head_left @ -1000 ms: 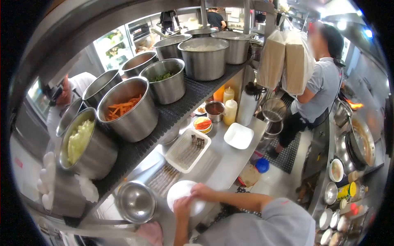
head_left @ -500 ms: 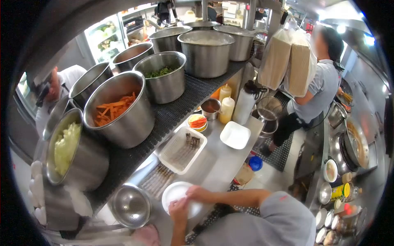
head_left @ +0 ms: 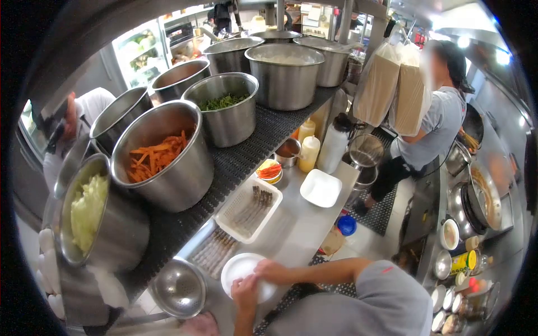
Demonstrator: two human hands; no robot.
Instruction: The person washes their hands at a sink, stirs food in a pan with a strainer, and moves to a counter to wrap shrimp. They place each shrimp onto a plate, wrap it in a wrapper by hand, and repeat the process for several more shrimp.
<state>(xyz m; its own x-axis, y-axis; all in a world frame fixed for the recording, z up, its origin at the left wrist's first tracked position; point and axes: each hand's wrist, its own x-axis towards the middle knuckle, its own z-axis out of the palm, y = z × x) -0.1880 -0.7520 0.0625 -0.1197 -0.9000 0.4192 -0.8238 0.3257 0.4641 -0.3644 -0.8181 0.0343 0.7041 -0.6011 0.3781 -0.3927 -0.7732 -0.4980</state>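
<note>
My left hand [head_left: 244, 291] and my right hand [head_left: 270, 271] meet over a white round plate [head_left: 234, 270]. The fingers of both are pinched close together; whatever they hold is too small or hidden to make out. Behind the plate lie several long greyish pieces with dark ends, perhaps shrimp [head_left: 216, 252], in rows on the counter. Similar pieces line the white perforated basket [head_left: 227, 215] further back. A metal colander [head_left: 179, 288] sits left of the plate.
Above on a black mesh shelf [head_left: 224, 173] stand steel pots, one holding carrot strips [head_left: 159, 157], another greens [head_left: 224, 102]. A white square dish [head_left: 320, 188] and squeeze bottles [head_left: 309, 154] stand further back on the counter. A co-worker [head_left: 431, 120] stands at the stove, right.
My hands stay over the plate, with only slight finger movement. The view shifts a little. The co-worker at the stove has barely moved.
</note>
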